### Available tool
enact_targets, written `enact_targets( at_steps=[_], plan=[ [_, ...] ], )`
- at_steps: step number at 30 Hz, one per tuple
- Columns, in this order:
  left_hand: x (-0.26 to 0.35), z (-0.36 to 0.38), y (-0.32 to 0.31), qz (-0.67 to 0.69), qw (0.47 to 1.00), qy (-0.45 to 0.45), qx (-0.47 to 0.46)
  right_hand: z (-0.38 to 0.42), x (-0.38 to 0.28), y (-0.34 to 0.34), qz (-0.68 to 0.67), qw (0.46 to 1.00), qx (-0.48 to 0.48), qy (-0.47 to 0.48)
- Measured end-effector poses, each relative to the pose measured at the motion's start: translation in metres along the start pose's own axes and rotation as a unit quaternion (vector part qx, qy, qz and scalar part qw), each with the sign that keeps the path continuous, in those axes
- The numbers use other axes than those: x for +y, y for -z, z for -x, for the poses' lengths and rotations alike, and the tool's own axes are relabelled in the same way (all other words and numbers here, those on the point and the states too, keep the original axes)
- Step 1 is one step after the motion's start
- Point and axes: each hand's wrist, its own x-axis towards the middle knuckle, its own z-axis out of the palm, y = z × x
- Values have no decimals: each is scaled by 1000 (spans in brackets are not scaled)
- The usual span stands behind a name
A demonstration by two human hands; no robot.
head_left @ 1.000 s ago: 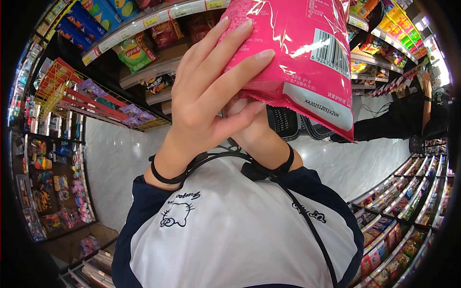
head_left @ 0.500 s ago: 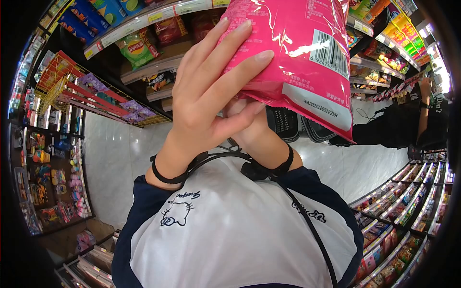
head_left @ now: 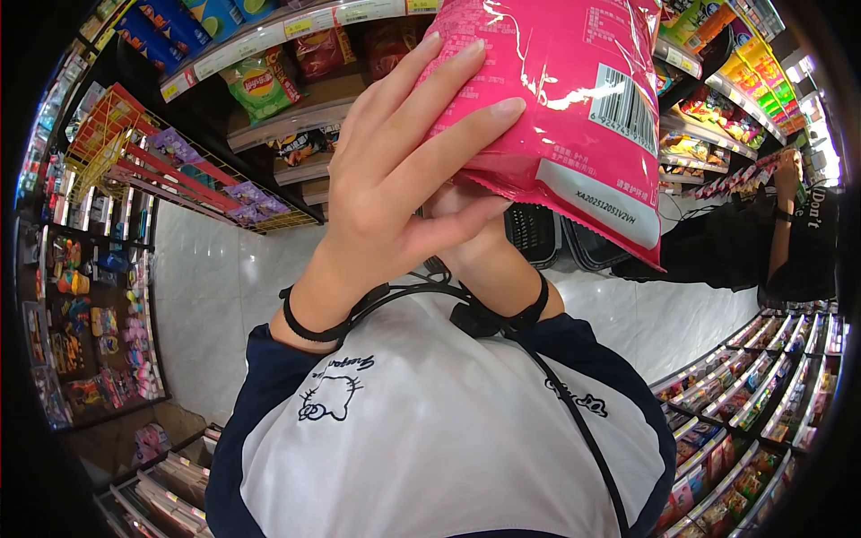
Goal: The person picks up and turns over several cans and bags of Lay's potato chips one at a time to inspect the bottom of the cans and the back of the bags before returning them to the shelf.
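A glossy pink snack bag [head_left: 547, 108] fills the upper middle of the head view, its printed back, barcode and pale date strip facing me. My left hand [head_left: 386, 170] lies over its left side, fingers stretched along the front and thumb below the bottom edge. From underneath, my right hand [head_left: 473, 240] holds the bag; its fingers are hidden behind the bag and my left hand. Both wrists carry black bands, with a black cable between them.
Shelves with green chip bags [head_left: 262, 87] stand ahead. A yellow wire rack [head_left: 188, 170] is at left, black baskets [head_left: 533, 235] beyond my hands. Another person in black [head_left: 762, 233] is at right. Low snack racks [head_left: 744, 394] line the lower right.
The pink bag and my left hand have shifted slightly right and down in view. My grip looks the same. The other person at right has moved a little.
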Motion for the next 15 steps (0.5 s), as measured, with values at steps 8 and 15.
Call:
enact_targets(
  at_steps=[8, 15],
  plan=[
    [3, 2, -1, -6, 1000, -2, 0, 2, 0, 0, -6, 1000, -6, 1],
    [8, 2, -2, 0, 1000, -9, 1, 6, -1, 1, -10, 1000, -11, 5]
  ],
)
